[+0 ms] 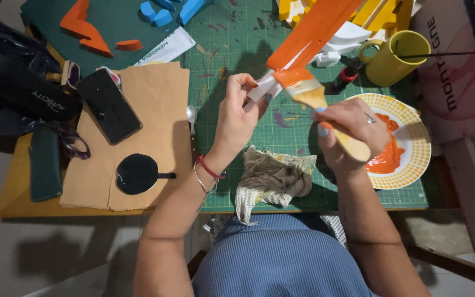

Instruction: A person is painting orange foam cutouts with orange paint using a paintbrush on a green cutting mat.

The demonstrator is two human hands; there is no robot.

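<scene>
My left hand point(240, 110) pinches the white lower end of a long flat piece point(309, 30), most of it painted orange, held slanting up to the right above the green cutting mat point(237, 44). My right hand point(350, 132) grips the wooden handle of a flat paintbrush point(303, 85). Its orange-loaded bristles rest against the piece near my left fingers. A plate point(416, 137) with a yellow patterned rim holds orange paint just right of my right hand.
A yellow mug point(394, 58) stands behind the plate. A crumpled rag point(273, 179) lies at the mat's front edge. To the left are brown paper point(155, 110), a black phone point(108, 104), a black round shape point(137, 173), glasses point(72, 144), a spoon point(192, 115). Orange and blue pieces sit at the back.
</scene>
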